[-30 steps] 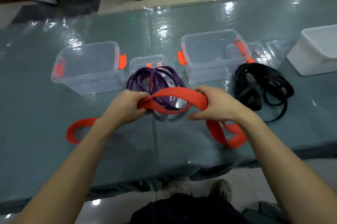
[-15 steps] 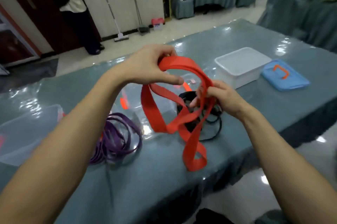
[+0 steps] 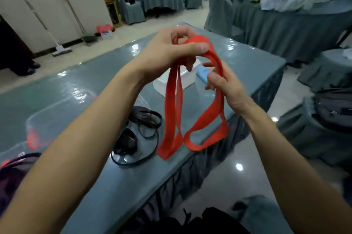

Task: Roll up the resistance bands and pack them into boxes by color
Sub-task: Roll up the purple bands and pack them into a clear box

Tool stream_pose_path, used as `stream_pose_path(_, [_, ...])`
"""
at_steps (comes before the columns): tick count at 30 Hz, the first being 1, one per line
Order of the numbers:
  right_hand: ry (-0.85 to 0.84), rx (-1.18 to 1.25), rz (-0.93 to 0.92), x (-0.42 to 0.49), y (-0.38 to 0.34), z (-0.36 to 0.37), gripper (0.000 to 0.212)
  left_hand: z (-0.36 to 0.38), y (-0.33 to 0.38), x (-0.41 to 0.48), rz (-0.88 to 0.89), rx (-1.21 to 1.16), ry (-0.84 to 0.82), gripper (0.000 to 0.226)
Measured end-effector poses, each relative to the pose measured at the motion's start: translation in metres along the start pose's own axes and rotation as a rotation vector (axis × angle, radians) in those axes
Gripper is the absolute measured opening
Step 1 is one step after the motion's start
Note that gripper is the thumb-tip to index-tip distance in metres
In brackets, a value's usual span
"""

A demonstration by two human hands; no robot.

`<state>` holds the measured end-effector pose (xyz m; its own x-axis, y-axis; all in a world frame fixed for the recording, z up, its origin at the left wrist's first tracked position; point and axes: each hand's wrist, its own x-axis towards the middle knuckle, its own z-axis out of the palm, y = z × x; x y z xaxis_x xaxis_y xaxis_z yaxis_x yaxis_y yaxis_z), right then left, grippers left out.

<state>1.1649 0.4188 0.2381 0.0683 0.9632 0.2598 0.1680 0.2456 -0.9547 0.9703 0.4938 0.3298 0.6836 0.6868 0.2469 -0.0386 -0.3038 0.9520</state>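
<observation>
**Fig.** Head view, red band lifted for rolling.

- **Table** (image 3: 66,89), in teal cloth under glossy film, runs from 9 o'clock to 2 o'clock.
- **Clear storage box** (image 3: 57,117) stands at 9 o'clock. No band can be seen inside it.
- **Red resistance band** (image 3: 172,112) is held in the air at centre, above the near table edge. Its long axis is close to vertical. The gathered bend points to 12 o'clock and the slack loops point to 6 o'clock. Whether the lowest loops touch the table cannot be told.
- **Black bands** (image 3: 144,119) lie in a loose heap at 7 o'clock, just beside the hanging loops.
- **White tub** (image 3: 162,86) sits behind the band.
- **Left hand** (image 3: 167,51), at 12 o'clock, clamps the top bend, thumb pressed across it and fingers curled beneath.
- **Right hand** (image 3: 222,85), at 2 o'clock, has its fingers wrapped round the right-hand strand.

**Risks, as judged:**
- The strands look uneven and twisted, so a roll begun now may come out lopsided.
- The elastic may spring out from under the thumb.
- The loops may snag the black heap.
- A dropped band would likely slide off the edge.
</observation>
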Motion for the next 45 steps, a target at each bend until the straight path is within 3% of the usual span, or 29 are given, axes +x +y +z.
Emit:
stream_pose_path(2, [0.039, -0.059, -0.029, -0.005, 0.016, -0.016, 0.072, 0.030, -0.002, 0.023, 0.022, -0.082, -0.016, 0.012])
stream_pose_path(5, [0.074, -0.083, 0.066, -0.014, 0.048, -0.032, 0.088, 0.060, -0.007, 0.049, 0.016, -0.193, 0.039, 0.019])
stream_pose_path(7, [0.066, -0.155, 0.130, -0.021, 0.078, -0.036, 0.074, 0.070, -0.014, 0.063, 0.008, -0.277, 0.076, 0.022])
stream_pose_path(9, [0.073, -0.155, 0.186, -0.026, 0.114, -0.034, 0.048, 0.077, -0.025, 0.076, -0.014, -0.324, 0.078, 0.022])
stream_pose_path(12, [0.229, -0.183, 0.291, -0.023, 0.160, -0.047, 0.025, 0.081, -0.048, 0.097, -0.063, -0.331, 0.090, 0.020])
stream_pose_path(15, [0.269, -0.183, 0.324, -0.001, 0.185, -0.094, 0.025, 0.058, -0.084, 0.122, -0.131, -0.257, 0.172, 0.024])
stream_pose_path(17, [0.250, -0.132, 0.342, 0.024, 0.188, -0.131, 0.034, 0.031, -0.118, 0.133, -0.222, -0.166, 0.196, 0.044])
stream_pose_path(20, [0.105, -0.228, 0.375, 0.072, 0.185, -0.169, 0.053, -0.002, -0.192, 0.137, -0.425, -0.060, 0.208, 0.082])
stream_pose_path(24, [-0.205, -0.503, 0.452, 0.137, 0.183, -0.174, 0.057, -0.008, -0.287, 0.124, -0.669, 0.193, 0.070, 0.062])
stream_pose_path(25, [-0.290, -0.616, 0.460, 0.151, 0.184, -0.172, 0.060, -0.003, -0.301, 0.122, -0.709, 0.183, 0.004, 0.066])
stream_pose_path(27, [-0.466, -0.809, 0.454, 0.175, 0.184, -0.167, 0.070, 0.015, -0.317, 0.127, -0.693, 0.112, -0.155, 0.093])
stream_pose_path(29, [-0.588, -0.913, 0.430, 0.195, 0.185, -0.160, 0.075, 0.037, -0.321, 0.139, -0.616, 0.121, -0.213, 0.114])
stream_pose_path(32, [-0.706, -0.935, 0.344, 0.219, 0.181, -0.146, 0.069, 0.064, -0.321, 0.150, -0.533, 0.082, -0.012, 0.108])
stream_pose_path(35, [-0.760, -0.889, 0.287, 0.249, 0.170, -0.136, 0.068, 0.063, -0.311, 0.155, -0.522, 0.036, 0.264, 0.069])
stream_pose_path(38, [-0.738, -0.630, 0.265, 0.282, 0.176, -0.138, 0.082, 0.047, -0.296, 0.162, -0.457, -0.122, 0.389, 0.036])
stream_pose_path(41, [-0.661, -0.290, 0.390, 0.306, 0.215, -0.148, 0.084, 0.033, -0.302, 0.181, -0.502, -0.202, 0.664, 0.054])
stream_pose_path(43, [-0.557, -0.447, 0.452, 0.308, 0.259, -0.158, 0.098, 0.043, -0.321, 0.193, -0.662, -0.168, 0.806, 0.070])
stream_pose_path(45, [-0.532, -0.758, 0.513, 0.291, 0.307, -0.171, 0.099, 0.064, -0.352, 0.192, -0.874, -0.028, 0.806, 0.058])
